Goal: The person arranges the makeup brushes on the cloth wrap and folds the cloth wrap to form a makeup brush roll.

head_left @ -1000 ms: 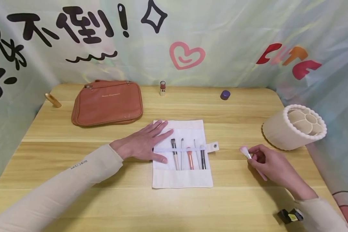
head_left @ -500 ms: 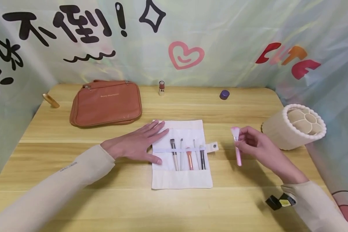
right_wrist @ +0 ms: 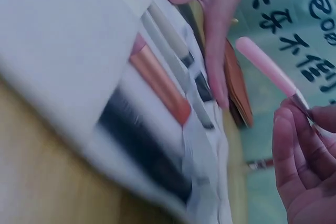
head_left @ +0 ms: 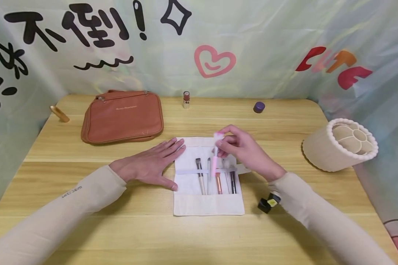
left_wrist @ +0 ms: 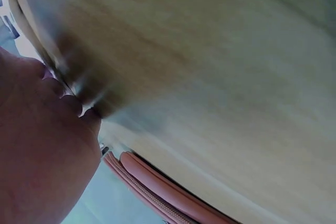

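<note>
My right hand [head_left: 239, 147] pinches a pink makeup brush [head_left: 214, 165] by its ferrule, bristles up, handle pointing down over the white brush roll [head_left: 209, 205]. In the right wrist view the brush's pink handle [right_wrist: 266, 66] sticks out beyond my fingertips. Fingers spread, my left hand [head_left: 152, 165] rests at the roll's left edge. Several brushes are tucked into the roll under an elastic band: a flat dark-tipped brush [head_left: 200, 176], thin ones, a copper-handled brush [head_left: 218, 184] and a black-handled one [head_left: 233, 183].
A brown zip bag [head_left: 124, 117] lies behind my left hand. Along the back stand a lipstick [head_left: 186, 100] and a purple cap [head_left: 259, 107]. A gold tube [head_left: 59, 113] lies far left. A cream lampshade-like thing [head_left: 325, 147] lies tilted at the right. Printed curtains [head_left: 268, 48] border the table.
My right hand has carried the pink brush leftward from the table's right side to above the roll, turning it upright on the way. My left hand has slid slightly left.
</note>
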`<state>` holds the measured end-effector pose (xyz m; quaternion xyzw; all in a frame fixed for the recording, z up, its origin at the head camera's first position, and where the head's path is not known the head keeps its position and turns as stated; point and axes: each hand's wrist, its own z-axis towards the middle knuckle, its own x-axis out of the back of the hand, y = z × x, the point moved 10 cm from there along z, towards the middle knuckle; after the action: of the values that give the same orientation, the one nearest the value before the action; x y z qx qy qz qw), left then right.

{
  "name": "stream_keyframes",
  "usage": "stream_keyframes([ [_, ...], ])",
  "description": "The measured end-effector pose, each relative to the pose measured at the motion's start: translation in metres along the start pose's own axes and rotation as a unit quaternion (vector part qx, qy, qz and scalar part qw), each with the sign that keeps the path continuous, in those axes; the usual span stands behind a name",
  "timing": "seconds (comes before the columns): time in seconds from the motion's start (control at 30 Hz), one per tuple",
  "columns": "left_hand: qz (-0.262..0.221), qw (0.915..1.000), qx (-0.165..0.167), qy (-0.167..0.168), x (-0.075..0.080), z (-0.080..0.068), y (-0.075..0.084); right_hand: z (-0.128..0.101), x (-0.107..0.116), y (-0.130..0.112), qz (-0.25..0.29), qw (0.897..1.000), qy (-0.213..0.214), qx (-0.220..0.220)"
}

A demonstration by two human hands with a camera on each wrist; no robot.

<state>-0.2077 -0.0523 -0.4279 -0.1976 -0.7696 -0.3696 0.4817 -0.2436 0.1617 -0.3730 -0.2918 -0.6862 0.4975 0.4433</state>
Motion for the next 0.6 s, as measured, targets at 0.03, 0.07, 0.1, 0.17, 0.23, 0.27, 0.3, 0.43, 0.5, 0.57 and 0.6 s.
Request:
stream_keyframes([
  [0.03,0.001,1.0,0.003,-0.003,0.0,0.0,0.0,0.007,-0.006,-0.001,0.001,1.0,-0.003,-0.001],
  [0.07,0.001,1.0,0.004,-0.004,0.0,0.0,0.0,0.013,-0.012,-0.002,0.005,1.0,-0.005,-0.004],
  [0.1,0.004,0.9999,0.007,-0.007,-0.001,0.0,-0.001,0.019,-0.017,-0.002,0.006,1.0,-0.007,-0.007],
  [0.17,0.005,0.9999,0.011,-0.008,-0.002,0.001,-0.002,0.03,-0.026,-0.002,0.005,1.0,-0.007,-0.013],
  [0.23,0.008,0.9998,0.013,-0.01,-0.003,0.001,-0.003,0.04,-0.034,-0.001,0.001,1.0,-0.006,-0.017],
  [0.27,0.008,0.9998,0.013,-0.009,-0.003,0.001,-0.003,0.045,-0.037,0.0,-0.005,1.0,-0.004,-0.018],
  [0.3,0.008,0.9999,0.012,-0.008,-0.003,0.001,-0.003,0.049,-0.04,0.002,-0.01,1.0,-0.004,-0.022],
  [0.43,0.004,0.9999,0.011,-0.007,-0.003,0.001,-0.003,0.06,-0.053,0.011,-0.04,0.999,-0.01,-0.034],
  [0.5,0.003,0.9999,0.011,-0.007,-0.003,0.001,-0.003,0.061,-0.06,0.015,-0.053,0.998,-0.026,-0.038],
  [0.57,0.003,0.9999,0.01,-0.008,-0.003,0.001,-0.003,0.061,-0.066,0.017,-0.069,0.996,-0.048,-0.036],
  [0.6,0.005,0.9999,0.01,-0.008,-0.003,0.001,-0.003,0.06,-0.069,0.017,-0.074,0.995,-0.06,-0.034],
])
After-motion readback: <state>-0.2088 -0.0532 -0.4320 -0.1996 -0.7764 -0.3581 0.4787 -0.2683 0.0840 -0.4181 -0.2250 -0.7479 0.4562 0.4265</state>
